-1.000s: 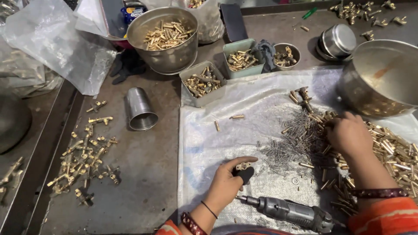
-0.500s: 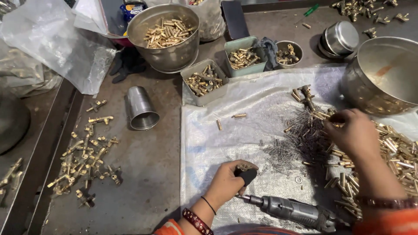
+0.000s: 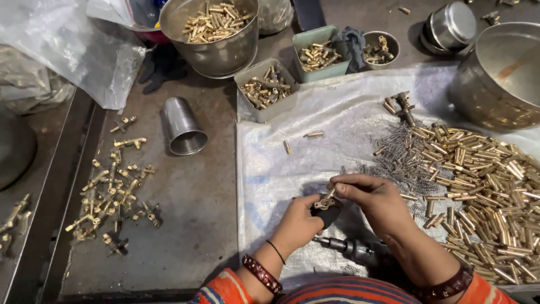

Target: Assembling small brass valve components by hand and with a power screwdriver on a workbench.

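My left hand [image 3: 297, 224] grips a small brass valve fitting [image 3: 323, 204] with a black knob, low on the white sheet [image 3: 281, 169]. My right hand [image 3: 371, 197] pinches a small brass piece and presses it onto the top of that fitting. Both hands meet just above a grey power driver [image 3: 351, 247] lying on the sheet. To the right spreads a large heap of brass pins [image 3: 484, 186], and a patch of small steel springs [image 3: 394, 157] lies just beyond my right hand.
A steel bowl of brass parts [image 3: 211, 28], a grey tray [image 3: 264, 87], a green tray [image 3: 318, 56] and a small cup [image 3: 379, 48] stand at the back. A big steel pot [image 3: 500, 73] sits far right. A tipped steel cup [image 3: 183, 126] and scattered brass fittings [image 3: 112, 186] lie left.
My right hand has come back from the brass pin heap to my left hand and now sets a small piece on the fitting. The left hand has stayed in place.
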